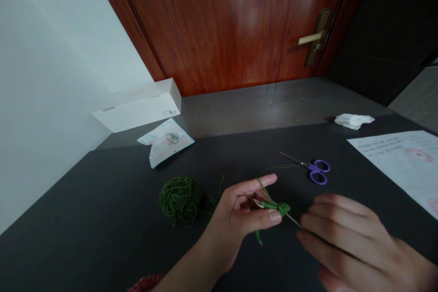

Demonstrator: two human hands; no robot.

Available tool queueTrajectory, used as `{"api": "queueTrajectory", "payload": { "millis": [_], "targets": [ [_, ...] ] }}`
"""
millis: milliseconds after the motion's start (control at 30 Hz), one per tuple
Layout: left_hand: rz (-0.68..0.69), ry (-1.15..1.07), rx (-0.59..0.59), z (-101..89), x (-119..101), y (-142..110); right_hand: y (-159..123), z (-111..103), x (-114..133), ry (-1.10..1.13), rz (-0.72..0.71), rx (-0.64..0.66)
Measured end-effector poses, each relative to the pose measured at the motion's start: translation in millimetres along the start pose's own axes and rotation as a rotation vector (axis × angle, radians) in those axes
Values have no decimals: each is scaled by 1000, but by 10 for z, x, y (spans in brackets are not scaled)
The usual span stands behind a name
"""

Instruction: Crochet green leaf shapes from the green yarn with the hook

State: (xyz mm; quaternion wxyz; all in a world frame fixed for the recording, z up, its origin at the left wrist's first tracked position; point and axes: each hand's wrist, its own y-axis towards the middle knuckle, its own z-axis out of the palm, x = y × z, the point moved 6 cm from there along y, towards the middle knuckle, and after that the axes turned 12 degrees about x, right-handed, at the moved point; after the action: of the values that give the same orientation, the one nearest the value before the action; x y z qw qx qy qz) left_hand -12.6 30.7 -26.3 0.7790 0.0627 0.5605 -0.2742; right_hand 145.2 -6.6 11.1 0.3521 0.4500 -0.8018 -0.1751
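My left hand [237, 210] pinches a small green crocheted piece [278, 207] between thumb and fingers, with green yarn running over the index finger. A thin metal crochet hook [293, 220] sticks out of the piece toward my right hand [356, 244], whose curled fingers hold the hook's far end. Behind my left hand lies a ball of dark green yarn [179, 200], joined to the work by a strand. Purple-handled scissors [316, 170] rest on the dark table [102, 237] beyond both hands, with a thin strand of yarn crossing near their blades.
A printed paper sheet [393, 159] lies at the right, and a crumpled white tissue [354, 121] lies behind it. A white box [140, 106] and a plastic packet [166, 141] sit at the back left, against a white wall and a wooden door.
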Motion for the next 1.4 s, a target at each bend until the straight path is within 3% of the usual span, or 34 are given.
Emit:
{"api": "queueTrajectory", "payload": {
  "millis": [33,100,133,333,400,467,567,733,833,1100,1233,1400],
  "targets": [
    [-8,34,-11,-4,-14,-3,2,27,104,-124,-153,83],
    [1,114,-27,-7,-50,-8,6,47,143,-175,-221,183],
    [10,152,-27,-4,-65,-11,9,-25,130,-140,-199,92],
    [-27,121,53,21,-14,-13,30,-53,-112,403,147,29],
    [-61,25,99,33,25,-5,29,-49,-241,637,303,-123],
    [-85,-59,167,63,52,7,21,32,-377,877,478,-242],
    [-96,-109,238,103,74,23,17,259,-507,1248,691,-290],
    [-8,-18,88,41,47,30,-31,527,-558,1644,862,-325],
    [44,115,6,3,0,21,-43,562,-554,1700,843,-357],
    [123,398,-31,4,-109,-14,-54,601,-551,1722,874,-362],
    [104,274,-50,3,-57,-1,-61,609,-530,1711,844,-419],
    [111,103,-171,-28,48,-3,-65,530,-459,1417,721,-474]
  ]
}}
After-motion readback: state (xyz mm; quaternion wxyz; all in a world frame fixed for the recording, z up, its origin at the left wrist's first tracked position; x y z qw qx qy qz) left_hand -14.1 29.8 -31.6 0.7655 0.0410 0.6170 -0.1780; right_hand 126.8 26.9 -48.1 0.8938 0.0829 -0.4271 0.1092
